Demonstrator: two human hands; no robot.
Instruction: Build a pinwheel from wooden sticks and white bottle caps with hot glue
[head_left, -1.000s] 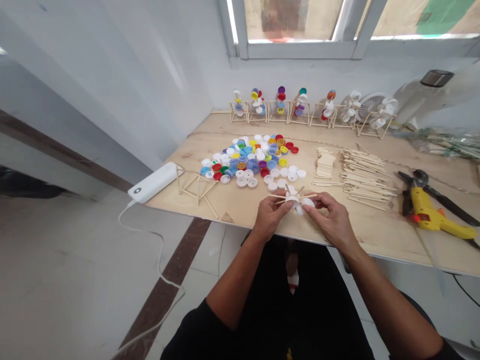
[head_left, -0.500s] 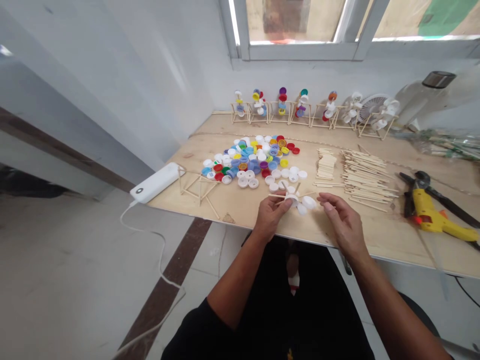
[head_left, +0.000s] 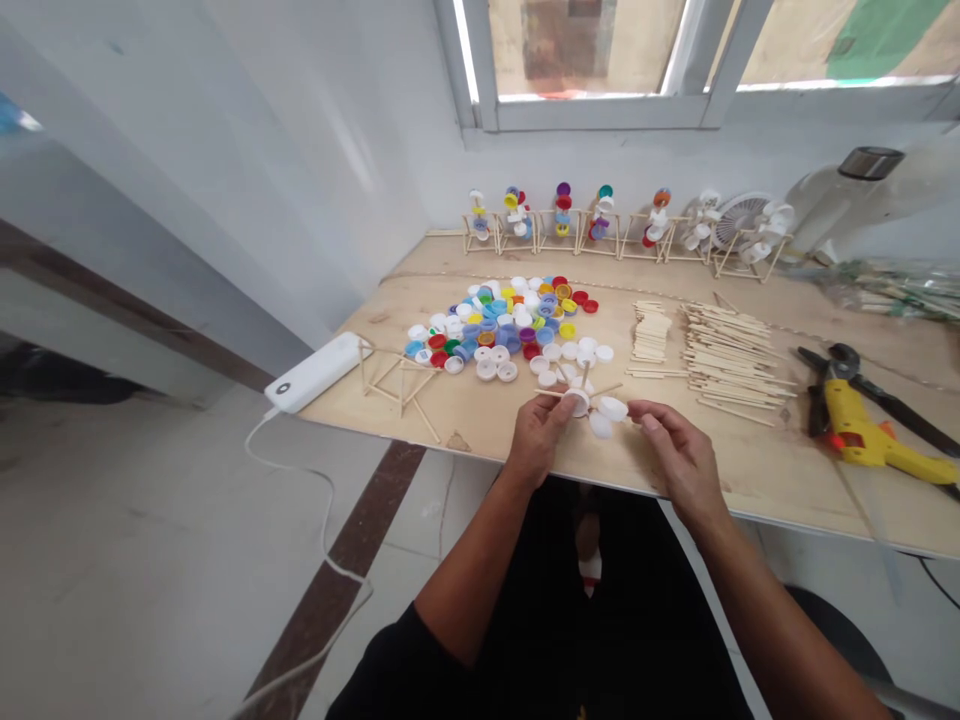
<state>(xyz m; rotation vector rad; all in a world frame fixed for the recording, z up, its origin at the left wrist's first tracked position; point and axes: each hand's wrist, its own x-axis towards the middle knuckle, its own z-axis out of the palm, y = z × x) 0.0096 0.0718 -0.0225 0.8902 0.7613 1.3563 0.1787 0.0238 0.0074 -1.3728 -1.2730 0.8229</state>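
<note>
My left hand [head_left: 536, 437] is closed on a small wheel [head_left: 583, 402] made of white bottle caps and thin wooden sticks, held just above the plywood table [head_left: 495, 415] near its front edge. My right hand [head_left: 673, 455] is beside it on the right, its fingers pinching the rim of the white cap [head_left: 613, 408] at the wheel's right side. A heap of coloured and white bottle caps [head_left: 510, 325] lies just behind the hands.
Stacks of flat wooden sticks [head_left: 651, 332] and thin sticks [head_left: 731, 358] lie to the right. A yellow glue gun [head_left: 862, 432] and pliers [head_left: 840, 360] sit farther right. A stick frame [head_left: 397, 378] and white power bank [head_left: 316, 371] are left. Finished cap models [head_left: 600, 218] line the back wall.
My right hand let go of the wheel and drew back to the right, then came back to pinch the white cap at its right side. The left hand kept its hold.
</note>
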